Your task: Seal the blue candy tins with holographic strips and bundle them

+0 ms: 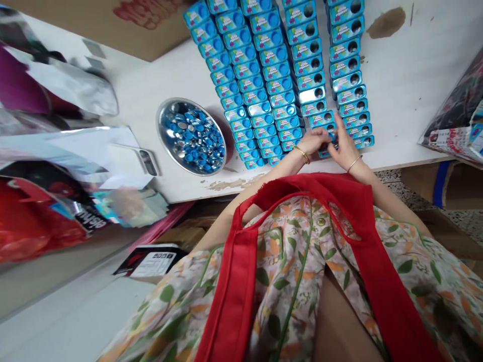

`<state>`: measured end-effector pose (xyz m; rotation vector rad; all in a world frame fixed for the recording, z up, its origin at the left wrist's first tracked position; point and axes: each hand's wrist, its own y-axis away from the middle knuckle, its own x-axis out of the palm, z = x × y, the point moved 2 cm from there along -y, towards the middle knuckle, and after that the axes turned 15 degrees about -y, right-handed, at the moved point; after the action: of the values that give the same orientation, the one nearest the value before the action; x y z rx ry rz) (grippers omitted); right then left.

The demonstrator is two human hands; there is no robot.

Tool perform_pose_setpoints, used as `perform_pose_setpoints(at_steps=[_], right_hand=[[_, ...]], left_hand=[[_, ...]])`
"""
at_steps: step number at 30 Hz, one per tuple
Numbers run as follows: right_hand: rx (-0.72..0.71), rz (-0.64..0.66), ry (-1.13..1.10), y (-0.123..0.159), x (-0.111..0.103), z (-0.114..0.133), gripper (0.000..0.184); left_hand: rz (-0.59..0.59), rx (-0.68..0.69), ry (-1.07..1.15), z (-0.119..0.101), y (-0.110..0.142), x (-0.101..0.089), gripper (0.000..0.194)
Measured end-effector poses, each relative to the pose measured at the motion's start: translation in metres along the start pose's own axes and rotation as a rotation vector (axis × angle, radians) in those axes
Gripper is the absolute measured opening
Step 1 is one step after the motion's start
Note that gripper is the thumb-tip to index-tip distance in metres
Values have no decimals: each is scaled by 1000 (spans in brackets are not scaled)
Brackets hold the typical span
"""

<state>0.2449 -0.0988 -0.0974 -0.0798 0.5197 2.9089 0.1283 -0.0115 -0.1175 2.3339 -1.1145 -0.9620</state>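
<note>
Close by, at the near edge of the bench (400,100), the left hand (315,141) curls its fingers over the blue tins (320,119); whether its grip holds anything I cannot tell. Beside it, the right hand (344,147) spreads thumb and index apart, grip loose. The tins look light, stiff and slick, best taken by their long sides. Right-hand rows show dark openings (316,78), left-hand rows blue-filled ones. Farther left, a steel bowl (165,113) holds blue and silver caps (194,133); far left sits a cardboard box (94,22)

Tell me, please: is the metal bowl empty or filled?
At least partly filled: the metal bowl holds many round blue and silver pieces. Their depth is unclear.
</note>
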Motion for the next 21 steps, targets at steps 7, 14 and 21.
perform_pose_setpoints(at_steps=[7,14,21], right_hand=[[523,-240,-870,6,-13,-15,31],[560,-277,-855,12,-17,-15,36],[499,-244,-841,14,-16,-21,42]], left_hand=[[-226,28,-390,2,-27,-17,19],[-78,30,-744,-32,-25,-4,35],[-53,-26,-721,-5,-63,-2,18]])
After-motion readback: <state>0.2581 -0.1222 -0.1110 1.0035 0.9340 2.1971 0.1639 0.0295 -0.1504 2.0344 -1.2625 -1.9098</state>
